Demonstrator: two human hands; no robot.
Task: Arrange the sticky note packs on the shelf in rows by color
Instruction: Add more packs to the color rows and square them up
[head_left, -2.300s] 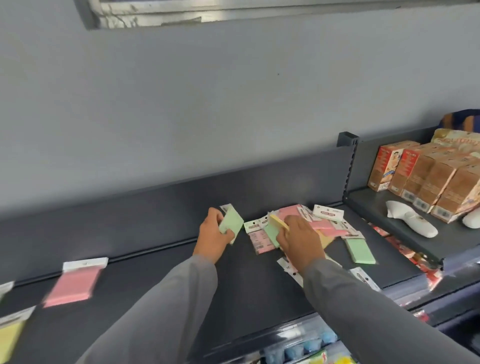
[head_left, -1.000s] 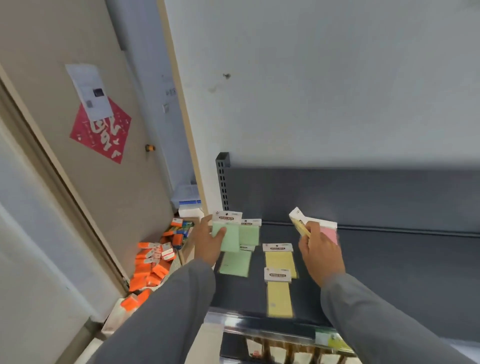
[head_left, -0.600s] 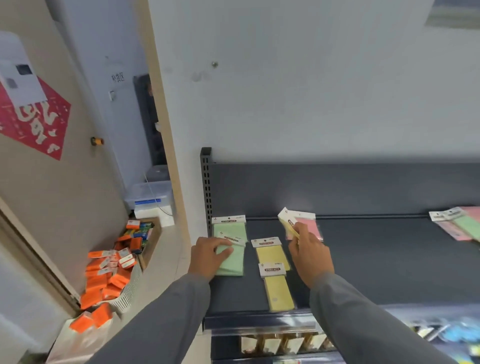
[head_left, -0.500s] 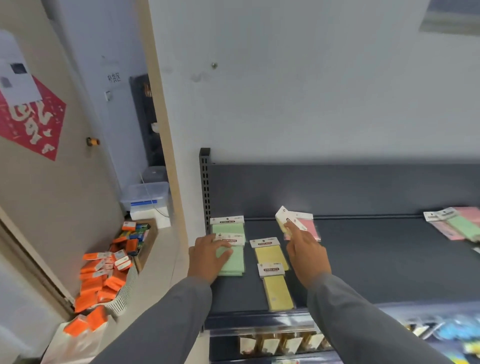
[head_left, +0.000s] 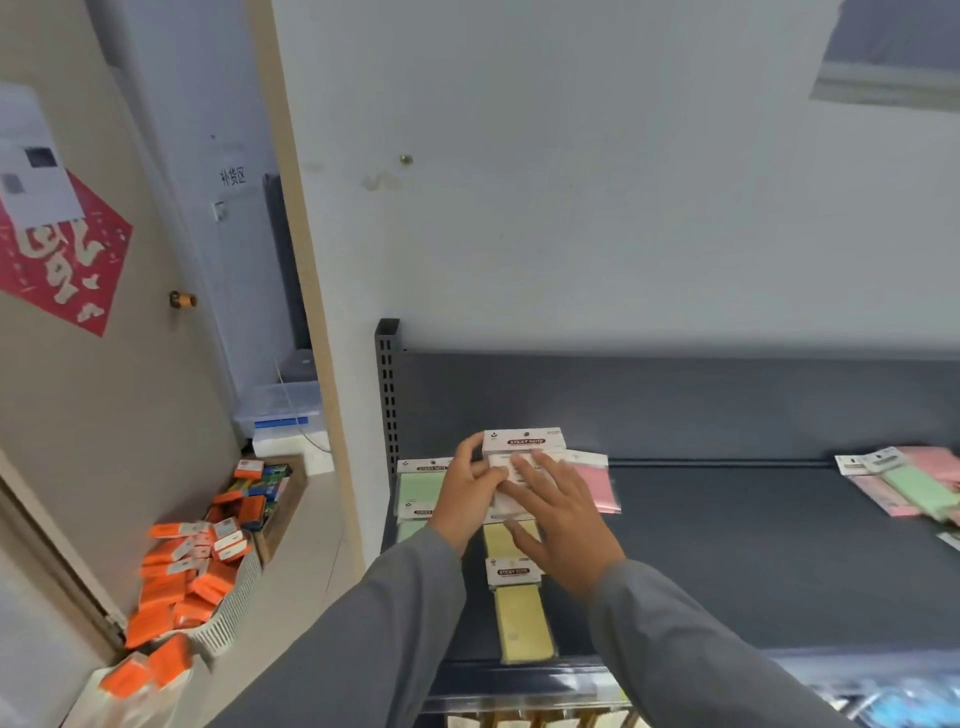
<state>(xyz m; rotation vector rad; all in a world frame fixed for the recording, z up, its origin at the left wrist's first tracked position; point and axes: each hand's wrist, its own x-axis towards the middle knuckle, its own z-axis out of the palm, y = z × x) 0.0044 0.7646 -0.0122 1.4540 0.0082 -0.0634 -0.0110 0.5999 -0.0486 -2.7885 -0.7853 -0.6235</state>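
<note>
A pack (head_left: 522, 449) with a white header reading "STICKY NOTE" is held above the left end of the dark shelf (head_left: 753, 545). The left hand (head_left: 467, 493) grips its left edge with curled fingers; the right hand (head_left: 558, 519) lies on it, fingers spread straight. Below lie two yellow packs (head_left: 522, 613) in a line, two green packs (head_left: 418, 488) to their left, one pink pack (head_left: 597, 486) to their right. A mixed pile (head_left: 904, 483) sits far right. Orange boxes (head_left: 182, 577) fill a floor basket.

Left hand (head_left: 467, 493) curled, gripping; right hand (head_left: 563, 519) flat, fingers spread, palm down; both sleeved arms extended forward.
</note>
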